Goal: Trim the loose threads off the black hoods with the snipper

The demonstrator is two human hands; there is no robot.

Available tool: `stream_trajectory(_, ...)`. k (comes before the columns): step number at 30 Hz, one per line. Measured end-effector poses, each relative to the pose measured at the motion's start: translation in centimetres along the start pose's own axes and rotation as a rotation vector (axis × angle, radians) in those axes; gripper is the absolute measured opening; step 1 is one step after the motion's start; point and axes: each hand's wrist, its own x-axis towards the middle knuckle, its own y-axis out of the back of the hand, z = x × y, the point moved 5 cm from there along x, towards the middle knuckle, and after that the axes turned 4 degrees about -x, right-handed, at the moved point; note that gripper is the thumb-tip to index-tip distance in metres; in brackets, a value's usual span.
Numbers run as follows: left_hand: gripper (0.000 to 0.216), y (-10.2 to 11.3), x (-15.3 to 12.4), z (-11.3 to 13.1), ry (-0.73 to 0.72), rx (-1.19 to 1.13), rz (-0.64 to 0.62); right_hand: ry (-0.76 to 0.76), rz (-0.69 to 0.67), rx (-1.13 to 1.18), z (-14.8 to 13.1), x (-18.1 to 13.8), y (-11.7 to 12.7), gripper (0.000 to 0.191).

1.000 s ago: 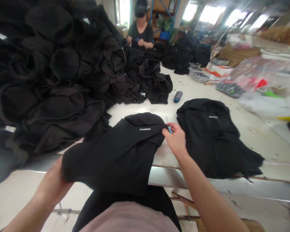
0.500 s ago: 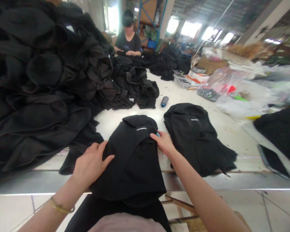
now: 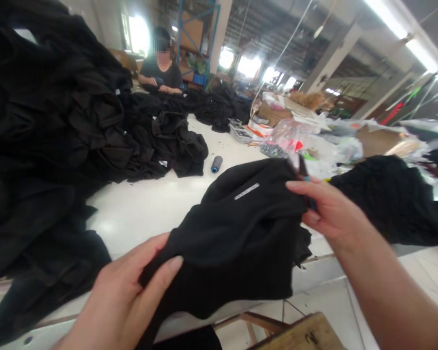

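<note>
left hand clamps a black hoodie, right hand pinches its hood edge; silver label unreadable; thread spool at 11 o'clock.

Daylight pours through the far windows and burns them out to white, while the strip lights along the ceiling at upper right glare just as hard. The white bench throws back a soft sheen, brightest in pale patches near the middle. The black garment and the heap of black cloth at left sink into near-solid dark, with their folds and shadows hard to separate. The wide lens bends the ceiling and bench edges towards the frame's sides. The right hand looks slightly soft, and the far shelving looks hazy.
</note>
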Motion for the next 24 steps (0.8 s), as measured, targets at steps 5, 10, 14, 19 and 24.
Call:
stream_trajectory(5,0.060,-9.5,5.2,3.2,0.049,-0.239,-0.223,0.232,0.494,-0.649,-1.3,4.8,9.6,0.039)
stream_trajectory(10,0.073,-18.2,4.7,-0.8,0.268,-0.240,-0.471,0.144,0.572,-1.045,6.3,8.6,11.9,0.045)
stream_trajectory(14,0.069,-19.5,3.4,-2.2,0.267,-0.253,-0.492,0.197,0.520,-1.084,9.1,10.1,10.2,0.040)
stream_trajectory(19,0.069,-19.5,3.0,-2.4,0.250,-0.224,-0.472,0.367,0.364,-1.152,7.3,14.1,6.0,0.047)
stream_trajectory(24,0.055,-19.8,2.9,-3.1,0.266,-0.225,-0.436,0.447,0.065,-1.256,7.8,18.3,1.4,0.057)
